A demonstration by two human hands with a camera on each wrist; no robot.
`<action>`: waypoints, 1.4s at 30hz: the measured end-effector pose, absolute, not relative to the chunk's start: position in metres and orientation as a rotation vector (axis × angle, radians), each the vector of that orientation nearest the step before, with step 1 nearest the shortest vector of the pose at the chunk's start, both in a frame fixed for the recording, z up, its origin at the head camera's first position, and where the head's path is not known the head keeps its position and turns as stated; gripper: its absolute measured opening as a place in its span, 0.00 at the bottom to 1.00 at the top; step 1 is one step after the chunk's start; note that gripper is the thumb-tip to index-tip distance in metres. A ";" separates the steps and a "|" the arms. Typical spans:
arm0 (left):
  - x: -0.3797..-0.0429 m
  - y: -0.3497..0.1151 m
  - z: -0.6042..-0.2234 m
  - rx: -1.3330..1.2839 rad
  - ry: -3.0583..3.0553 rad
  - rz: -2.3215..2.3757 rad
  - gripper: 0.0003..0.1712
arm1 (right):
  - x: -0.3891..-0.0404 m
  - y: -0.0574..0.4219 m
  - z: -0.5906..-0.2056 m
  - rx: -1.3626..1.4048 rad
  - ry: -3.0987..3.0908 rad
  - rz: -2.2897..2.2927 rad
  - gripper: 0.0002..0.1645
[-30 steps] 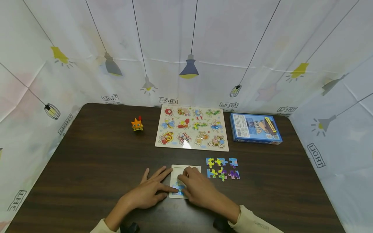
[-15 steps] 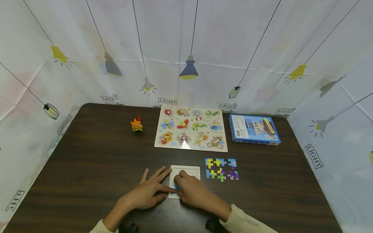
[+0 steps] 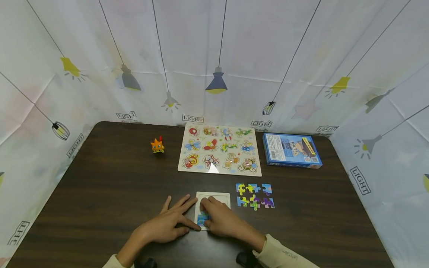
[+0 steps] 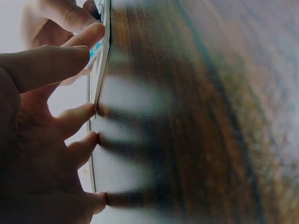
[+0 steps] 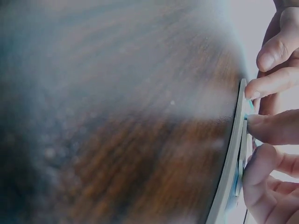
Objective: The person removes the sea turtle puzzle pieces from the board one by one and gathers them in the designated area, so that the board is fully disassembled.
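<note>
A small pale puzzle tray (image 3: 213,193) lies near the front middle of the table, with blue jigsaw pieces (image 3: 201,219) in its lower left corner. My left hand (image 3: 160,226) has its fingers spread, several tips at the tray's left side and the index fingertip on the lower rim. Over the tray, my right hand (image 3: 223,220) has curled fingers and pinches a jigsaw piece, mostly hidden beneath it. From the right wrist, a thin piece (image 5: 240,172) shows edge-on by the fingertips, above the tray's rim (image 5: 229,163).
Several loose jigsaw pieces (image 3: 254,196) lie in two rows right of the tray. Behind stands a large insect puzzle board (image 3: 219,171), with a blue box (image 3: 293,150) to its right and an orange toy figure (image 3: 157,146) to its left. A printed curtain encloses the table's far side.
My right hand has shifted left over the tray. The left index fingertip has slid down from the blue pieces to the tray's lower rim, uncovering more of them.
</note>
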State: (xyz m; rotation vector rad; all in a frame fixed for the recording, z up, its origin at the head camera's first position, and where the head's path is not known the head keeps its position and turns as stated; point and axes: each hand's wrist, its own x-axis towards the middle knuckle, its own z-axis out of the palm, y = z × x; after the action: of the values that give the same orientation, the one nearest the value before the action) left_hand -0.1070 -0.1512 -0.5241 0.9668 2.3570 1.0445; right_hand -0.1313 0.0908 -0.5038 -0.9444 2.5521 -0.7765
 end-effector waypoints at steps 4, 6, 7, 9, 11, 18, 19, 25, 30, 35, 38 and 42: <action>-0.106 -0.147 -0.515 0.896 2.367 0.978 0.19 | -0.131 0.092 -0.504 -0.956 2.537 -0.838 0.18; -0.106 -0.146 -0.515 0.875 2.373 0.952 0.19 | -0.131 0.092 -0.503 -0.961 2.522 -0.886 0.17; -0.106 -0.146 -0.514 0.867 2.375 0.944 0.19 | -0.131 0.092 -0.503 -0.965 2.512 -0.916 0.16; -0.106 -0.146 -0.514 0.852 2.374 0.939 0.19 | -0.132 0.092 -0.503 -0.967 2.483 -0.989 0.15; -0.107 -0.146 -0.514 0.847 2.375 0.939 0.19 | -0.133 0.095 -0.505 -0.948 2.447 -1.073 0.14; -0.106 -0.146 -0.514 0.853 2.376 0.941 0.20 | -0.140 0.128 -0.495 -0.809 2.342 -1.293 0.10; -0.106 -0.145 -0.514 0.854 2.376 0.945 0.19 | -0.141 0.136 -0.493 -0.798 2.345 -1.292 0.10; -0.106 -0.146 -0.512 0.852 2.379 0.959 0.19 | -0.147 0.186 -0.492 -0.804 2.452 -1.169 0.11; -0.106 -0.145 -0.514 0.845 2.383 0.951 0.20 | -0.144 0.205 -0.499 -0.808 2.535 -1.052 0.12; -0.108 -0.146 -0.515 0.842 2.384 0.945 0.20 | -0.141 0.202 -0.501 -0.797 2.667 -0.927 0.12; -0.108 -0.146 -0.515 0.840 2.385 0.941 0.20 | -0.140 0.199 -0.501 -0.756 2.711 -0.879 0.11; -0.107 -0.146 -0.515 0.842 2.381 0.942 0.20 | -0.137 0.196 -0.503 -0.692 2.759 -0.834 0.10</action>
State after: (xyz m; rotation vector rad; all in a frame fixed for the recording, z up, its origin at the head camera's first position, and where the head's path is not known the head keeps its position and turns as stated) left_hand -0.1068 -0.1463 -0.5147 0.8418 2.3809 0.9420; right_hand -0.1373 0.1965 -0.5030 -0.6919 2.7593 -0.8338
